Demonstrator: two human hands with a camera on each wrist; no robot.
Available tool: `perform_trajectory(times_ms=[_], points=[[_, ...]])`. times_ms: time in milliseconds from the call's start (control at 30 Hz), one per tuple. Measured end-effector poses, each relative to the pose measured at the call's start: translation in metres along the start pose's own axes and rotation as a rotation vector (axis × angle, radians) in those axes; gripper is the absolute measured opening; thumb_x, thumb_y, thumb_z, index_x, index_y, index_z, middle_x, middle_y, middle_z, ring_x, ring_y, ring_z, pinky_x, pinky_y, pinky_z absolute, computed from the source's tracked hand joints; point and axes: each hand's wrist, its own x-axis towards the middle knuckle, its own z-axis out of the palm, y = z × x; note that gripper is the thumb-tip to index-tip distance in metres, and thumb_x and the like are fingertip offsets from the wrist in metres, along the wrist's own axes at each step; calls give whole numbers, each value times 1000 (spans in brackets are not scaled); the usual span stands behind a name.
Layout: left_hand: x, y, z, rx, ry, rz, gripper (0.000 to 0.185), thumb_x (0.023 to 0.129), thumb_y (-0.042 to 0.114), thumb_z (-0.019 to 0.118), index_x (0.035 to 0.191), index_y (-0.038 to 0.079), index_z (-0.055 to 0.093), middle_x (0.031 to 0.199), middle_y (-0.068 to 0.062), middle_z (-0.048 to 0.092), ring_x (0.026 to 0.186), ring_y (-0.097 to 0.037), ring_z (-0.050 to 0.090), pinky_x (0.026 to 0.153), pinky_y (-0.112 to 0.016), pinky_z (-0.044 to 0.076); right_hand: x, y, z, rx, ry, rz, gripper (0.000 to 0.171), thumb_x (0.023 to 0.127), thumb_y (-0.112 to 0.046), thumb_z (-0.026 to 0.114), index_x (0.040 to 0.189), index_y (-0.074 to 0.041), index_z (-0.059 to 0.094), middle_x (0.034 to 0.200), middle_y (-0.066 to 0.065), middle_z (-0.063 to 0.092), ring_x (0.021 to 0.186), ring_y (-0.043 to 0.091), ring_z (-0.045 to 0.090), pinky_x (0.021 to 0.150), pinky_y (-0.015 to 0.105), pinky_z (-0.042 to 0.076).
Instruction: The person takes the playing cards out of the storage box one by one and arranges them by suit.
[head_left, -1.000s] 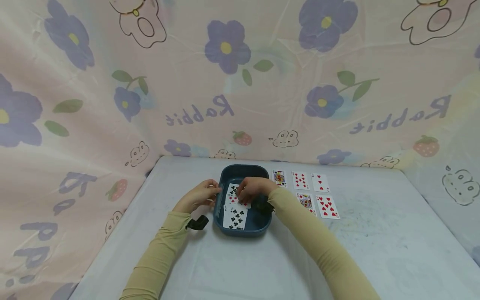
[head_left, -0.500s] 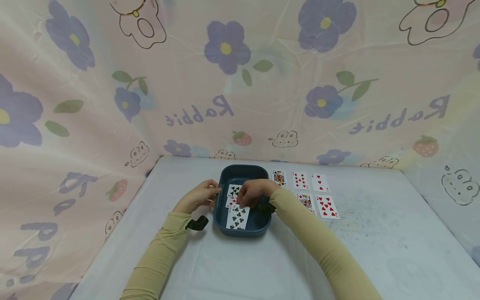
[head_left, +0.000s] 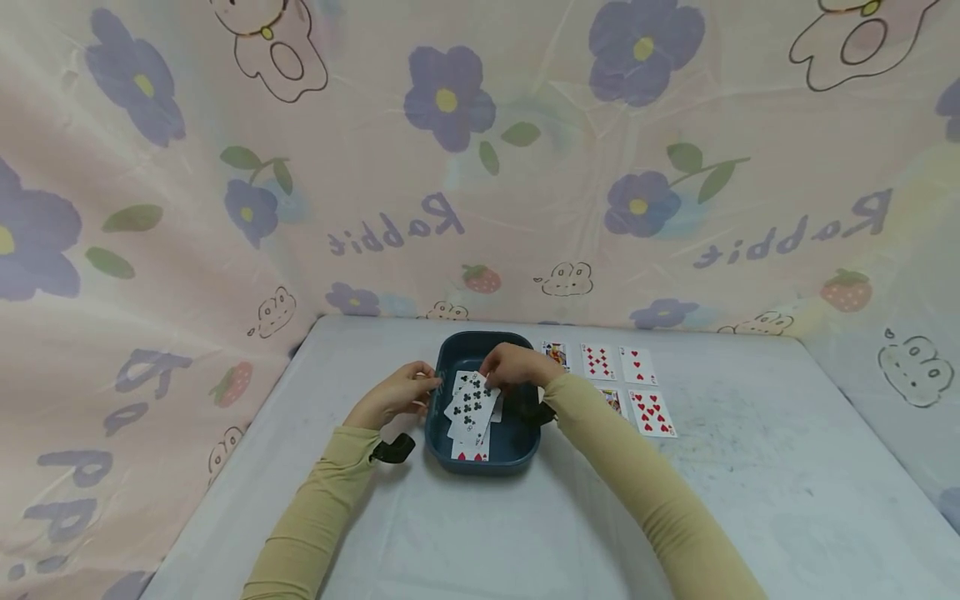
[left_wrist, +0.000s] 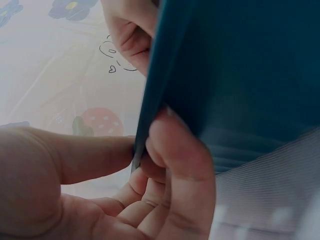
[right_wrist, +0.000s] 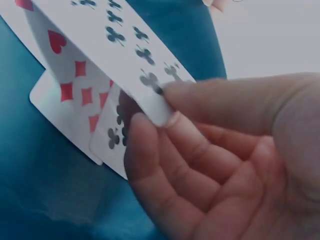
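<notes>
Two hands (head_left: 393, 393) (head_left: 517, 365), one tray (head_left: 514, 442)

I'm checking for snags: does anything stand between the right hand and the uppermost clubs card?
Nothing visible does: the right hand pinches the clubs card near one corner, and other cards lie beneath it.

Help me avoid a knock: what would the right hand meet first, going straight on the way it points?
Beyond the club card it pinches, the right hand would probably meet the other cards in the tray; depth is unclear.

head — farther back, forward-down | wrists — close, on fingers (right_wrist: 147, 160) | all share: tray (head_left: 513, 446)
</notes>
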Motion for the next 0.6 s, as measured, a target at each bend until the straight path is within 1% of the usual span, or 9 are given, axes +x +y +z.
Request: perform_trajectory(times_ms=[167, 267, 367, 500, 600], points=[[1, 0, 1, -6, -1, -7, 12, 99, 11, 52, 104, 2, 45, 81, -7, 54, 63, -14, 53, 55, -27, 49, -4, -1, -7, 5, 70, -14, 6, 88, -1, 63, 93, 2, 64, 82, 8, 60, 70, 20, 61, 67, 35, 56], [1, -1, 0, -6, -6, 2, 13, 99, 11, 52, 104, 2, 45, 82, -8, 54, 64, -14, 53, 55, -27, 49, -7, -1, -14, -3, 92, -29, 6, 89, -2, 62, 92, 2, 64, 81, 9, 60, 69, 18, 61, 66, 33, 56], [1, -1, 0, -2, -5, 9, 13, 99, 11, 52, 104, 1, 45, 84, -10, 54, 64, -15, 53, 54, -26, 49, -12, 2, -23, 26, 102, -68, 11, 89, -2, 61, 97, 5, 62, 83, 11, 62, 68, 17, 61, 65, 31, 55], [0, -1, 0, -1, -1, 6, 12, 99, 10, 52, 104, 1, 45, 84, -11, 55, 63, -15, 54, 54, -26, 49, -25, 5, -37, 148, 99, -98, 24, 90, 0, 59, 112, 7, 56, 89, 13, 62, 74, 20, 63, 70, 36, 56], [0, 0, 0, 3, 3, 7, 12, 99, 10, 51, 104, 1, 45, 82, -10, 56, 63, -15, 54, 54, -27, 49, -39, 9, -46, 193, 117, -104, 32, 90, 1, 60, 121, 5, 51, 89, 13, 59, 75, 22, 63, 72, 38, 56]])
